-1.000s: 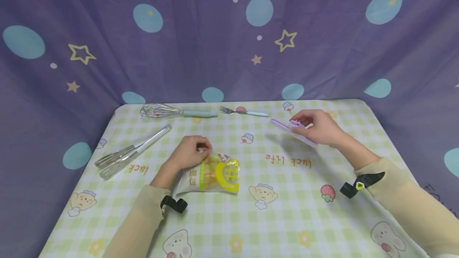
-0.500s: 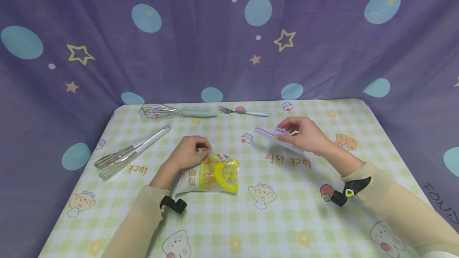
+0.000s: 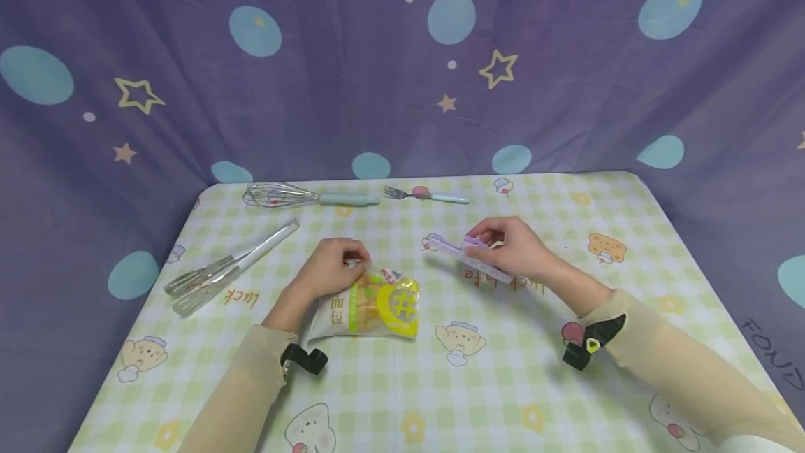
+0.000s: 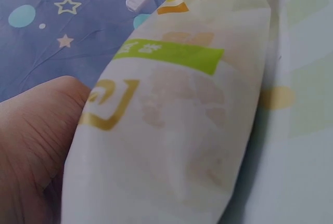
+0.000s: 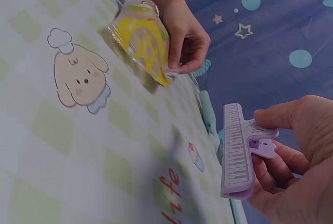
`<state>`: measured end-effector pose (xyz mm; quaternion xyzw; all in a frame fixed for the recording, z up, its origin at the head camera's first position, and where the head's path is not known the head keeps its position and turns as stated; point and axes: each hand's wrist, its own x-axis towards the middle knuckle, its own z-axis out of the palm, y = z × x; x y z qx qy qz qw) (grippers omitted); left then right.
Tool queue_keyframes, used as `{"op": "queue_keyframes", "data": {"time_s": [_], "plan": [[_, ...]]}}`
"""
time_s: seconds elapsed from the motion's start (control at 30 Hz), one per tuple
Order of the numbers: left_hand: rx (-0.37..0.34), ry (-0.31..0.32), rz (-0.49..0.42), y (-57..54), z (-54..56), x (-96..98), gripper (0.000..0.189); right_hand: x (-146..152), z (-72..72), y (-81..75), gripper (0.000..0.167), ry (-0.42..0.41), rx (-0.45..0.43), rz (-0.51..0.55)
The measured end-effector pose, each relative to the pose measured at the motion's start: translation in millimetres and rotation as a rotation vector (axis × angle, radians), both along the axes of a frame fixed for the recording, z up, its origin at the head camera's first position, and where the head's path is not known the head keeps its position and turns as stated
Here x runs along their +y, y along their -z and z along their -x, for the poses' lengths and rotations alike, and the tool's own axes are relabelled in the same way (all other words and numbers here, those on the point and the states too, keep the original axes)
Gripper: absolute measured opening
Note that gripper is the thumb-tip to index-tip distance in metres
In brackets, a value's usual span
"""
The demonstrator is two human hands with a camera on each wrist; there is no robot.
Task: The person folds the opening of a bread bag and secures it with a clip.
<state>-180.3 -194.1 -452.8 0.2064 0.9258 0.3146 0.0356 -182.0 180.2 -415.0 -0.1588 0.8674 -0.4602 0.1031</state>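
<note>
With thumb and fingers my left hand [image 3: 332,270] pinches the upper edge of a snack bag [image 3: 371,306], a white, green and yellow plastic packet with pale pieces showing through. The bag fills much of the left wrist view. Above the table, to the right of the bag, my right hand [image 3: 512,247] holds a purple bag clip [image 5: 238,151] by its handle tabs. A long bar with a ruler-like printed pattern forms the clip's front. Its jaws look closed in the right wrist view. A gap lies between clip and bag.
A whisk [image 3: 314,196] and a fork [image 3: 428,196] lie along the table's far edge. Metal tongs [image 3: 235,268] rest at the left. A checked cloth [image 3: 503,383] covers the table, and a purple curtain [image 3: 327,89] hangs behind.
My right hand has carried the purple bag clip leftward and nearer, toward the snack bag. The left hand and the bag have stayed in place.
</note>
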Motion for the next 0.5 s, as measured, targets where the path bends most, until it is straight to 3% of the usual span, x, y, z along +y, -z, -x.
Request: {"op": "queue_keyframes", "data": {"time_s": [0.2, 0.5], "plan": [[0.01, 0.001, -0.007, -0.5, -0.1, 0.7, 0.011, -10.0, -1.8, 8.2, 0.025, 0.015, -0.061, 0.026], [0.011, -0.001, -0.006, 0.8, -0.6, -0.3, 0.011, -24.0, -5.4, 19.7, 0.019, -0.017, -0.062, 0.007]]}}
